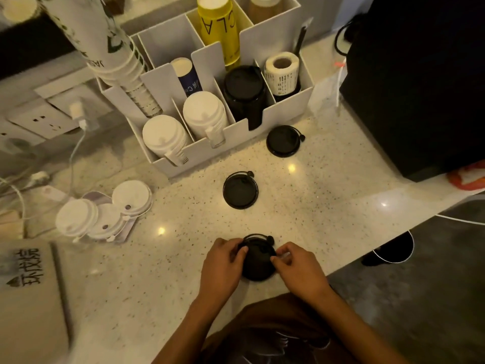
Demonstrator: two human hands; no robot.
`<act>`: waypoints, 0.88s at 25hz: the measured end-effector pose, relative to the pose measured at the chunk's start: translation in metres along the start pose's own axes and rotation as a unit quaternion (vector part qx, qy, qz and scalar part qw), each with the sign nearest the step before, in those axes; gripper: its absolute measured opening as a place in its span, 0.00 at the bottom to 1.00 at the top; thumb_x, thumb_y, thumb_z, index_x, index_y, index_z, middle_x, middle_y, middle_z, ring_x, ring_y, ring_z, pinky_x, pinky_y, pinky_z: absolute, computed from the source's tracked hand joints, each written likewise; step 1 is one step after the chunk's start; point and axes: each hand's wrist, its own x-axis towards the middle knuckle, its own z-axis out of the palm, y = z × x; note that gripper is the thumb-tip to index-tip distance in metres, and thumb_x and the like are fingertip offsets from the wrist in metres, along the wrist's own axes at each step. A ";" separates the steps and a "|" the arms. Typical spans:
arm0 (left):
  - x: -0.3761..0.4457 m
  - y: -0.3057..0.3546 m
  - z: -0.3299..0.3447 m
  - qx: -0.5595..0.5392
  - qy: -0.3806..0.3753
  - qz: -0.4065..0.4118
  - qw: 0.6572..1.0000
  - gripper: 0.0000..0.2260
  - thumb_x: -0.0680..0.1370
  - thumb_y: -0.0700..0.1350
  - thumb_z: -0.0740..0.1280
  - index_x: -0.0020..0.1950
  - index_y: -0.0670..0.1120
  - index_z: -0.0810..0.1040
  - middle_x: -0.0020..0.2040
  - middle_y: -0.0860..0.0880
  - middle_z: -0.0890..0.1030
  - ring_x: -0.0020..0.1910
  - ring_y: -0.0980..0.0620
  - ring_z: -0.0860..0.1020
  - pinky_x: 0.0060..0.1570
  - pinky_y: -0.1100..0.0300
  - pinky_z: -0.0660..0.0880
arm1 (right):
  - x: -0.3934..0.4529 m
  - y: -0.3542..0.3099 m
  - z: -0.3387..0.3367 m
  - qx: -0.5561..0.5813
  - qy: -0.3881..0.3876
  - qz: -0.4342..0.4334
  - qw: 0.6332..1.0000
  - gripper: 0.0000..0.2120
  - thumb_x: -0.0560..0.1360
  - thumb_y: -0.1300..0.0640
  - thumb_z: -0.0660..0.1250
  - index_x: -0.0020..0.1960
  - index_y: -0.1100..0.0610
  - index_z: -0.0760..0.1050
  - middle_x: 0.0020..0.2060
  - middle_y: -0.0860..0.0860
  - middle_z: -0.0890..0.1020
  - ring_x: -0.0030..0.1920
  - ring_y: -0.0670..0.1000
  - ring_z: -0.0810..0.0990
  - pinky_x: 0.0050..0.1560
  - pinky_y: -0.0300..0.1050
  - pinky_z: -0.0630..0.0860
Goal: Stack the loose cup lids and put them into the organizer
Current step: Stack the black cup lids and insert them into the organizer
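Gripping a black lid [258,264] from both sides near the counter [328,179] front edge, the left hand [223,269] and right hand [299,269] pinch its rim. Two more black lids [240,189] [283,141] lie loose before the organizer [291,101].

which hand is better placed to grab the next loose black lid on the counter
Right, probably. Both hands, left hand and right hand, hold the black lid stack. The middle black lid lies roughly straight ahead, but the far black lid sits to the right.
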 end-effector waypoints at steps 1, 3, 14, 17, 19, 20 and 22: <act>0.002 -0.001 0.001 0.005 -0.002 -0.002 1.000 0.14 0.81 0.51 0.65 0.65 0.51 0.79 0.57 0.47 0.78 0.52 0.52 0.78 0.50 0.67 0.70 | 0.001 0.000 0.001 -0.006 0.000 0.002 1.000 0.08 0.78 0.49 0.68 0.54 0.50 0.78 0.39 0.49 0.84 0.41 0.47 0.82 0.44 0.45 0.80; 0.003 -0.001 0.001 0.010 -0.006 -0.003 1.000 0.14 0.81 0.51 0.64 0.66 0.52 0.78 0.58 0.47 0.78 0.53 0.53 0.78 0.48 0.70 0.67 | 0.003 -0.001 0.001 -0.013 0.000 0.004 1.000 0.07 0.78 0.49 0.68 0.53 0.50 0.78 0.39 0.49 0.85 0.40 0.46 0.82 0.45 0.45 0.80; 0.004 -0.006 0.008 0.033 0.046 -0.066 0.996 0.17 0.78 0.59 0.67 0.64 0.54 0.75 0.59 0.47 0.75 0.57 0.48 0.75 0.51 0.57 0.76 | 0.012 -0.003 0.000 -0.038 -0.021 0.031 0.999 0.09 0.74 0.44 0.71 0.48 0.48 0.77 0.36 0.48 0.82 0.38 0.47 0.81 0.43 0.47 0.80; 0.001 -0.008 0.011 0.027 0.048 -0.065 0.996 0.18 0.77 0.59 0.67 0.64 0.53 0.74 0.59 0.46 0.74 0.58 0.48 0.74 0.51 0.57 0.75 | 0.015 -0.005 -0.003 -0.060 -0.033 0.013 0.998 0.10 0.74 0.44 0.71 0.49 0.48 0.75 0.35 0.47 0.80 0.37 0.48 0.80 0.41 0.48 0.79; -0.001 -0.012 0.011 0.018 0.046 -0.061 0.997 0.19 0.77 0.59 0.67 0.65 0.52 0.74 0.60 0.46 0.74 0.59 0.47 0.74 0.53 0.55 0.76 | 0.014 -0.005 -0.008 -0.101 -0.036 -0.006 0.994 0.12 0.73 0.43 0.70 0.50 0.48 0.75 0.36 0.47 0.79 0.38 0.48 0.79 0.38 0.45 0.76; -0.001 -0.013 0.010 0.012 0.042 -0.060 0.997 0.19 0.77 0.58 0.67 0.66 0.52 0.74 0.61 0.46 0.74 0.60 0.47 0.74 0.55 0.54 0.76 | 0.013 -0.005 -0.011 -0.116 -0.035 -0.018 0.992 0.11 0.73 0.43 0.69 0.49 0.48 0.75 0.37 0.46 0.80 0.38 0.47 0.79 0.37 0.45 0.76; -0.004 -0.010 0.008 0.007 0.045 -0.054 0.997 0.19 0.79 0.55 0.67 0.67 0.50 0.74 0.63 0.45 0.74 0.62 0.47 0.74 0.58 0.56 0.75 | 0.012 -0.007 -0.013 -0.121 -0.014 -0.060 0.991 0.09 0.75 0.44 0.67 0.46 0.49 0.75 0.38 0.45 0.80 0.39 0.46 0.79 0.39 0.44 0.77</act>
